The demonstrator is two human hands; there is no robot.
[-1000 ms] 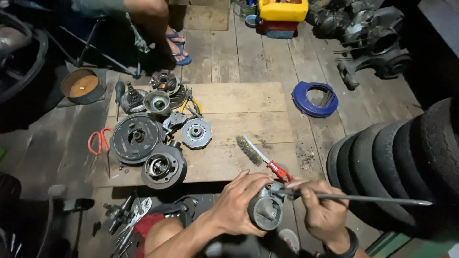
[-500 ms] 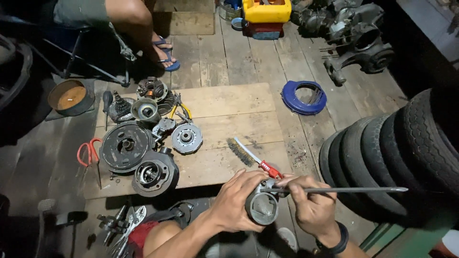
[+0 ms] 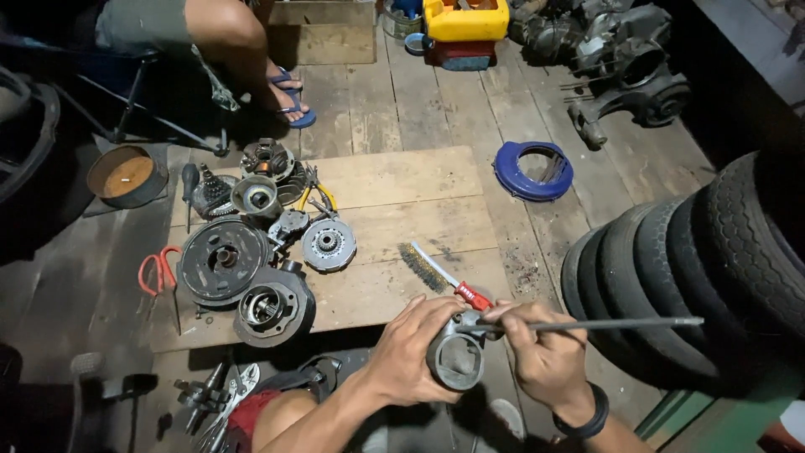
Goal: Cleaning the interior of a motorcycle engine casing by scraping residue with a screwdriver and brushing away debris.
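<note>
Round metal housing (image 3: 457,361) held just off the near edge of the wooden board (image 3: 402,180), left hand (image 3: 411,348) wrapped around it, far side hidden. Right hand (image 3: 541,356) pinching a thin metal rod (image 3: 612,323), tip buried behind fingers. Wire brush (image 3: 440,277) near that edge. Tires (image 3: 696,268) cut off right.

Both hands (image 3: 482,348) closed, gripping, close together

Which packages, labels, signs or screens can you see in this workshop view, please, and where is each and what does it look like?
No labels, signs or screens show. The only containers:
Yellow plastic container: top centre on the floor, boxy, resting on a red base.
Round tin: far left beside the wooden board, shallow, rusty brown inside.
</note>
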